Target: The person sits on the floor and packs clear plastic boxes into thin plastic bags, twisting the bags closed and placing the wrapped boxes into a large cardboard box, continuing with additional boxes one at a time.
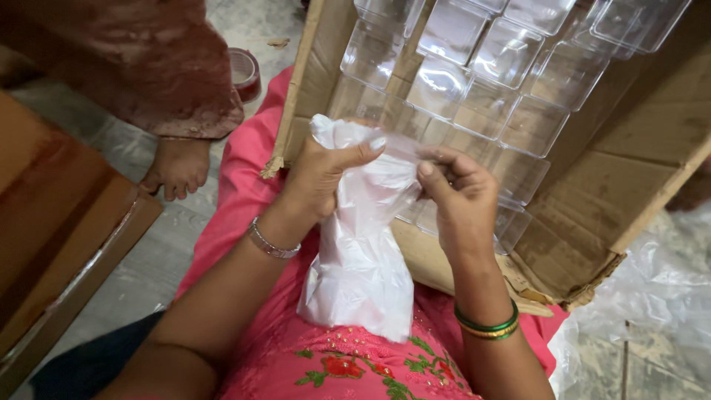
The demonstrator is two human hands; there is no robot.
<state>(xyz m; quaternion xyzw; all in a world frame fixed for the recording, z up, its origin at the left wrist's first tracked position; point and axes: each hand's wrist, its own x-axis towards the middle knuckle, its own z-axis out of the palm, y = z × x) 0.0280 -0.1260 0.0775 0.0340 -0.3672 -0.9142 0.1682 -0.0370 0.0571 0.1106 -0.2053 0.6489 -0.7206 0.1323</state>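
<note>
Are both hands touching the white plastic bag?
Touching. The head view shows the left hand and the right hand each pinching the top of the white plastic bag between thumb and fingers.

one white plastic bag (361,252), one cardboard box (592,178), one tape roll (244,72); clear containers (506,53) too many to count

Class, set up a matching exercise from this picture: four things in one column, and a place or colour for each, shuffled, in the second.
Things:
1. white plastic bag
2. clear plastic containers
3. green and gold bangles
4. silver bracelet

Places or colours:
A. on the right wrist
B. stacked inside the cardboard box
C. on the left wrist
D. pinched at its top by the left hand and right hand

Pairs: 1-D, 2-B, 3-A, 4-C
</note>
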